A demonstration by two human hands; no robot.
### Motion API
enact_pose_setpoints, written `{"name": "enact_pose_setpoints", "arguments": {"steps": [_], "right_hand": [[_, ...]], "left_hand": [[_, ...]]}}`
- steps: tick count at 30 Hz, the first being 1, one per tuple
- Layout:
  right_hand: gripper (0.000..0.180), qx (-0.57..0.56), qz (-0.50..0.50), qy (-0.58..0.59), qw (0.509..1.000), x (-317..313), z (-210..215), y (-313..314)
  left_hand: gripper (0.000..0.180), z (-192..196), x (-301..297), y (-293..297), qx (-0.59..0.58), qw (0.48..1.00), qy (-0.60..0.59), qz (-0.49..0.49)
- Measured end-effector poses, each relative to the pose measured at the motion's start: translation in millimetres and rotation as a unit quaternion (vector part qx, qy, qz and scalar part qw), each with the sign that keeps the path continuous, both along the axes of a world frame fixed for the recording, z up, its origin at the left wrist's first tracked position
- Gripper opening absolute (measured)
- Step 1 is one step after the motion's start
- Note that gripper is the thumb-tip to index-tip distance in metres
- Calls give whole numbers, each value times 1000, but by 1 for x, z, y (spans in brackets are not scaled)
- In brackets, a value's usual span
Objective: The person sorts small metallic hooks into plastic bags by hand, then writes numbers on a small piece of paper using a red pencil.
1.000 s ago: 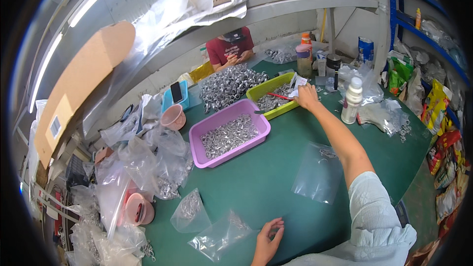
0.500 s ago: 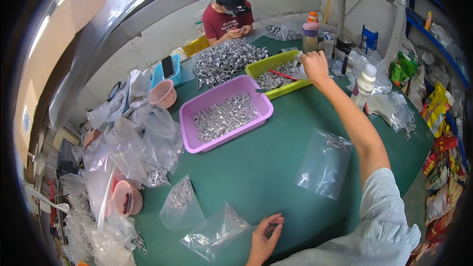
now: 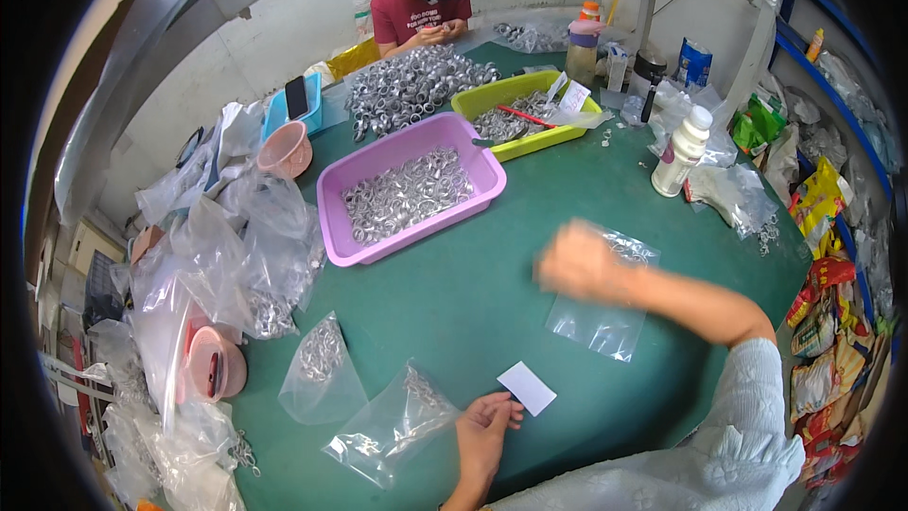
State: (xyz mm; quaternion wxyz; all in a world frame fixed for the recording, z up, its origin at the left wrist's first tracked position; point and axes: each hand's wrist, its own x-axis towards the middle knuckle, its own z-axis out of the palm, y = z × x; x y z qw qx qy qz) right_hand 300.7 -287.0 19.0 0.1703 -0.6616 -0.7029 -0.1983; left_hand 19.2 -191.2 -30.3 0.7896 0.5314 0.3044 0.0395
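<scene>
A small white card (image 3: pixel 527 389) lies at the fingertips of my left hand (image 3: pixel 484 431), whose loosely curled fingers are apart at its near edge. Just left of that hand rests a clear plastic bag (image 3: pixel 392 426) with metal rings. Another bag of rings (image 3: pixel 322 360) is beyond it. My right hand (image 3: pixel 579 262) is smeared by motion over the green table, so its fingers and anything in them cannot be made out. Partly under that hand and forearm is a flat clear bag (image 3: pixel 601 326) with a few rings near its far end.
A purple basin (image 3: pixel 411 244) and a lime-green basin (image 3: pixel 541 150) hold metal rings; papers and a red stick lie in the green one. A white bottle (image 3: pixel 681 153) stands right. Plastic bags (image 3: pixel 222 255) crowd the left. Across the table sits a person (image 3: pixel 422 5) beside heaped rings.
My right hand has swung back from the green basin toward me. A white card now lies by my left hand, which has shifted slightly left in the picture. The view has also shifted.
</scene>
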Motion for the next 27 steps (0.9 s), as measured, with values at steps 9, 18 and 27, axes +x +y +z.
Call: {"name": "enact_pose_setpoints", "arguments": {"steps": [9, 18, 27], "right_hand": [[28, -136, -493, 186, 839, 250, -13, 111], [26, -127, -543, 177, 811, 241, -1, 129], [22, 206, -447, 148, 858, 277, 5, 98]], "left_hand": [[46, 18, 27, -4, 631, 738, 26, -238], [37, 14, 25, -4, 618, 740, -19, -265], [40, 6, 7, -6, 665, 692, -19, -280]]}}
